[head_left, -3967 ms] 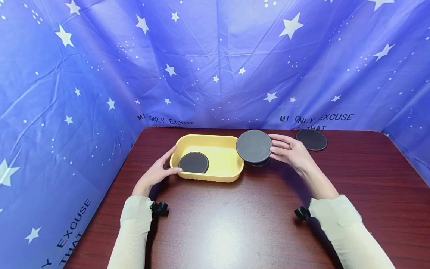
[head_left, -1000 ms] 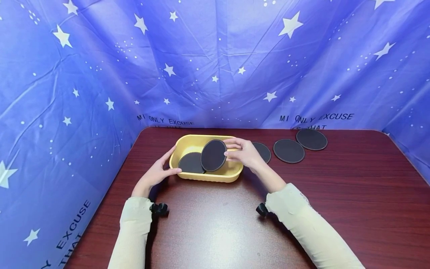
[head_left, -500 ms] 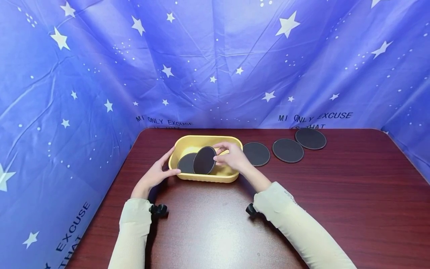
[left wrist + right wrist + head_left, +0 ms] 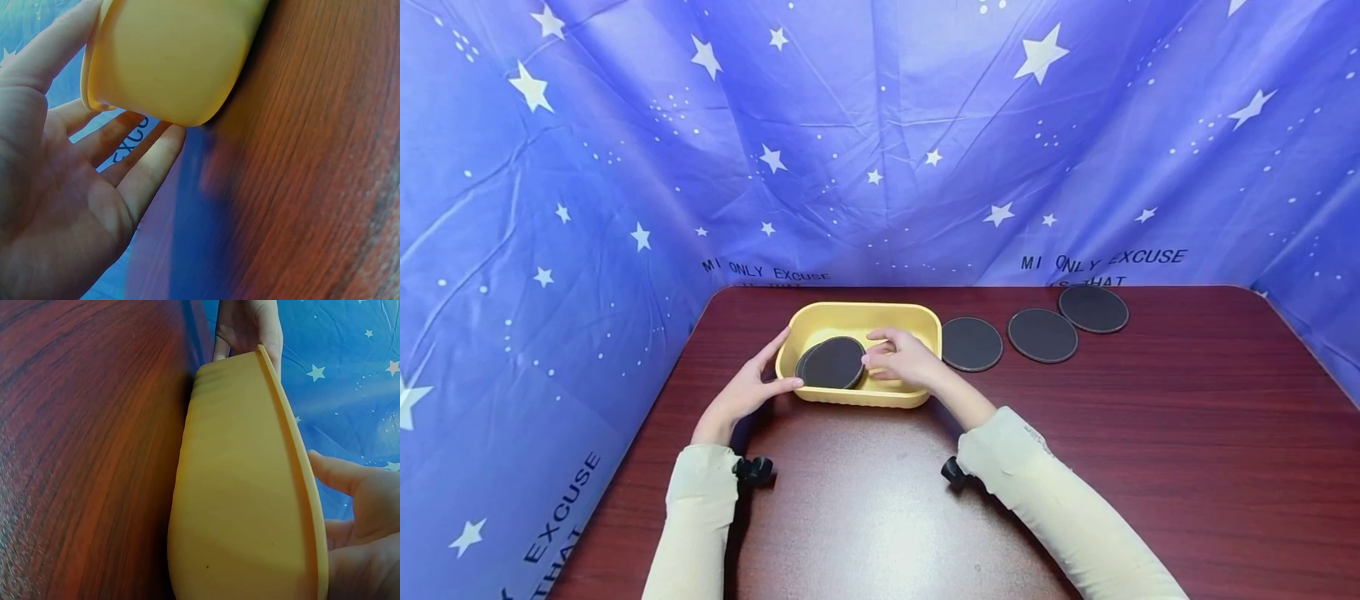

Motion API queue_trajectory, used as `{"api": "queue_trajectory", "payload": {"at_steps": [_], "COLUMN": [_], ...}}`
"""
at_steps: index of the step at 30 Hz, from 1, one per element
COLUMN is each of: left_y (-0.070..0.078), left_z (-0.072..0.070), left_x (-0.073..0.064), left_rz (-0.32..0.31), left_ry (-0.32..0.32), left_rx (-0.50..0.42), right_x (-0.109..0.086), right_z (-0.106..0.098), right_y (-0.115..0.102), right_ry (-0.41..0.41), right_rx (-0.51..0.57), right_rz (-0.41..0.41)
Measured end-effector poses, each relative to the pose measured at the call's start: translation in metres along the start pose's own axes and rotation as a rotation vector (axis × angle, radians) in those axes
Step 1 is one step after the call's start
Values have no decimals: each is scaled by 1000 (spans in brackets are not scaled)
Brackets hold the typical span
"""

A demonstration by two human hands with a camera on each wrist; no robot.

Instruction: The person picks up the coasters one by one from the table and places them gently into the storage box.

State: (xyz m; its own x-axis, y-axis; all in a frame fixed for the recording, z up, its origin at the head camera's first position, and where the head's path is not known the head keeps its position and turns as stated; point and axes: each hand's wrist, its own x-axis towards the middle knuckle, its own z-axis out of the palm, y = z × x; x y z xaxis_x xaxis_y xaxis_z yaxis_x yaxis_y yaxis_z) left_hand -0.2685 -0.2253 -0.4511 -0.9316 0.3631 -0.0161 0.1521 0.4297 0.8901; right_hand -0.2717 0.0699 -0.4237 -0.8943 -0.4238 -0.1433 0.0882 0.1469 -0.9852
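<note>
Settling flatter in the head view, the top disc (image 4: 835,363) now overlaps the lower disc (image 4: 800,367) toward the left of the tray (image 4: 865,398): two inside, three discs (image 4: 1042,336) outside, right. The right hand (image 4: 904,358), seemingly released, hovers beside. The left wrist view shows the left hand (image 4: 69,181) grasping the tray; the right wrist view, no disc.

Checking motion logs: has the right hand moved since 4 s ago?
Yes: the right hand went left in the head view, from near the back disc to over the tray.
</note>
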Motion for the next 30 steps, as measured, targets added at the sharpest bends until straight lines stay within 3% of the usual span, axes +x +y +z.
{"api": "queue_trajectory", "payload": {"at_steps": [18,30], "left_y": [1,0], "left_z": [0,0], "left_x": [-1,0], "left_rz": [-8,-3], "left_ry": [-1,-5], "left_rx": [13,-1], "right_x": [0,-1], "right_z": [3,3], "right_y": [-1,-3], "right_ry": [-180,-137], "right_rx": [-165,-126], "right_rz": [70,76]}}
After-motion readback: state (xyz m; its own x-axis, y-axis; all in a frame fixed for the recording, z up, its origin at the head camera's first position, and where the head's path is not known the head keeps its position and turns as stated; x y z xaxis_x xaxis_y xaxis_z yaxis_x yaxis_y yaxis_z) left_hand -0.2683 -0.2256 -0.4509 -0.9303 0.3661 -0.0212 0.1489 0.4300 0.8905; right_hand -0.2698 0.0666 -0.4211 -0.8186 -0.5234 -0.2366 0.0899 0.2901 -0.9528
